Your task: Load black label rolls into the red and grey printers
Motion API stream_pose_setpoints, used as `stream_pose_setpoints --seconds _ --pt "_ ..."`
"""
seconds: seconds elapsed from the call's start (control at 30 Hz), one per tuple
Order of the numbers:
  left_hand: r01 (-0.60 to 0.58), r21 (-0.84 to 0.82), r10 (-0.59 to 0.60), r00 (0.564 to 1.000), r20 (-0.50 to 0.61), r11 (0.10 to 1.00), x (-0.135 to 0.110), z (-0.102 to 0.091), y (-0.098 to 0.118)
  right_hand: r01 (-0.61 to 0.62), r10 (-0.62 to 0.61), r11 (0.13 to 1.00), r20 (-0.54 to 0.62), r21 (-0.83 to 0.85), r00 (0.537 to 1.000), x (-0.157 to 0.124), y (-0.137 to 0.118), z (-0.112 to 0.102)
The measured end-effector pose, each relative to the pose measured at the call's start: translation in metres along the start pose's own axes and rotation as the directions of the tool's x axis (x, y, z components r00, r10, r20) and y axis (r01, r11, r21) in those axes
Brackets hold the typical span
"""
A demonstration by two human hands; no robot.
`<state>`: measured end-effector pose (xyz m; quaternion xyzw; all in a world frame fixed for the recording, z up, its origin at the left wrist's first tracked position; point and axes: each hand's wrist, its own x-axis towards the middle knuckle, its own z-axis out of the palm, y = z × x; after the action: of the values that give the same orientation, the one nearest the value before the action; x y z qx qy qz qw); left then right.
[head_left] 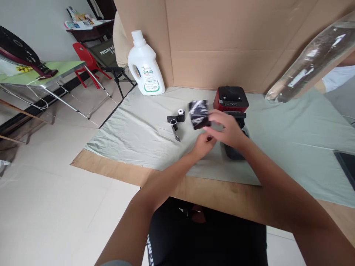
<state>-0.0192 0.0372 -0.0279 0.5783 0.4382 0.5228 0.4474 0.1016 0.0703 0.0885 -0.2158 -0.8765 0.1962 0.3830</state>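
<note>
Dark glossy square [198, 113] blurred, its markings unreadable; held above table [111, 166] by right hand [229, 128], right edge pinched between fingers. Left hand [202, 147] held just below, fingers curled; whether anything is gripped cannot be told. Black device [234, 152] partly hidden by right forearm [271, 171]; dark flat object [347, 166] cut off at right. Table covered by wrinkled pale cloth [133, 136], wood exposed along near edge, far side bounded by cardboard [222, 70]. Stretch of cloth seen between black rolls [181, 117] and near edge.
</note>
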Motion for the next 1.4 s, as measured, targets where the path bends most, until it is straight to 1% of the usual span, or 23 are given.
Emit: stream_pose_setpoints --seconds 0.07,0.13,0.17,0.23,0.27,0.33,0.43,0.57,0.63,0.7,0.8,0.83,0.9,0.97,1.1,1.23,1.3,1.33,1.37,1.4 --pt "0.015 -0.006 -0.015 1.0 0.01 1.0 0.0 0.001 0.003 -0.176 0.169 0.982 -0.093 -0.067 0.981 -0.034 0.013 -0.036" --pt "0.035 -0.01 -0.035 0.999 0.014 0.999 0.0 0.002 0.005 -0.331 0.313 0.939 -0.168 -0.093 0.935 -0.065 0.029 -0.065" --pt "0.045 -0.008 -0.045 0.999 0.013 0.999 0.0 0.002 0.006 -0.39 0.366 0.916 -0.201 -0.097 0.909 -0.078 0.038 -0.075" --pt "0.054 0.001 -0.054 0.999 0.007 0.999 -0.001 0.002 0.008 -0.471 0.445 0.877 -0.209 -0.094 0.871 -0.095 0.054 -0.085" --pt "0.055 0.006 -0.055 0.998 0.005 0.998 -0.001 0.001 0.008 -0.489 0.467 0.867 -0.19 -0.09 0.863 -0.1 0.061 -0.086" --pt "0.057 0.018 -0.057 0.998 0.009 0.998 -0.002 0.0 0.009 -0.497 0.486 0.864 -0.125 -0.081 0.865 -0.102 0.071 -0.084" --pt "0.062 0.031 -0.062 0.998 0.016 0.998 -0.003 0.0 0.011 -0.476 0.476 0.872 -0.026 -0.113 0.879 -0.094 0.079 -0.077" --pt "0.07 0.032 -0.071 0.997 0.021 0.997 -0.003 0.0 0.014 -0.445 0.457 0.876 0.03 -0.185 0.889 -0.087 0.085 -0.073" --pt "0.074 0.035 -0.075 0.997 0.026 0.997 -0.004 0.001 0.014 -0.408 0.427 0.889 0.054 -0.21 0.902 -0.087 0.088 -0.072" --pt "0.075 0.035 -0.076 0.997 0.031 0.997 -0.004 0.001 0.014 -0.342 0.375 0.909 0.108 -0.237 0.921 -0.089 0.089 -0.072" --pt "0.068 0.032 -0.07 0.997 0.041 0.997 -0.004 0.001 0.016 -0.266 0.323 0.924 0.189 -0.273 0.927 -0.089 0.089 -0.072" --pt "0.068 0.033 -0.069 0.997 0.044 0.997 -0.005 0.001 0.016 -0.26 0.319 0.923 0.187 -0.284 0.929 -0.088 0.088 -0.072" --pt "0.068 0.039 -0.07 0.996 0.05 0.997 -0.006 0.001 0.017 -0.263 0.315 0.919 0.146 -0.292 0.938 -0.088 0.087 -0.072" --pt "0.067 0.046 -0.069 0.996 0.055 0.997 -0.007 0.001 0.017 -0.271 0.314 0.922 0.123 -0.275 0.941 -0.087 0.087 -0.072" --pt "0.053 0.053 -0.055 0.997 0.053 0.997 -0.007 0.001 0.017 -0.326 0.372 0.91 0.156 -0.257 0.915 -0.088 0.092 -0.067" --pt "0.055 0.06 -0.058 0.997 0.052 0.997 -0.007 0.001 0.016 -0.414 0.446 0.867 0.064 -0.277 0.893 -0.087 0.095 -0.064" --pt "0.057 0.062 -0.061 0.997 0.051 0.996 -0.007 0.0 0.017 -0.445 0.468 0.857 0.033 -0.26 0.883 -0.085 0.089 -0.068" --pt "0.058 0.061 -0.061 0.997 0.048 0.996 -0.007 0.0 0.017 -0.462 0.483 0.858 0.045 -0.226 0.875 -0.084 0.084 -0.073" --pt "0.058 0.06 -0.061 0.997 0.045 0.997 -0.007 0.0 0.017 -0.482 0.501 0.858 0.088 -0.177 0.861 -0.082 0.078 -0.079" --pt "0.056 0.061 -0.058 0.997 0.043 0.997 -0.007 0.0 0.017 -0.504 0.519 0.855 0.164 -0.126 0.839 -0.081 0.071 -0.086"
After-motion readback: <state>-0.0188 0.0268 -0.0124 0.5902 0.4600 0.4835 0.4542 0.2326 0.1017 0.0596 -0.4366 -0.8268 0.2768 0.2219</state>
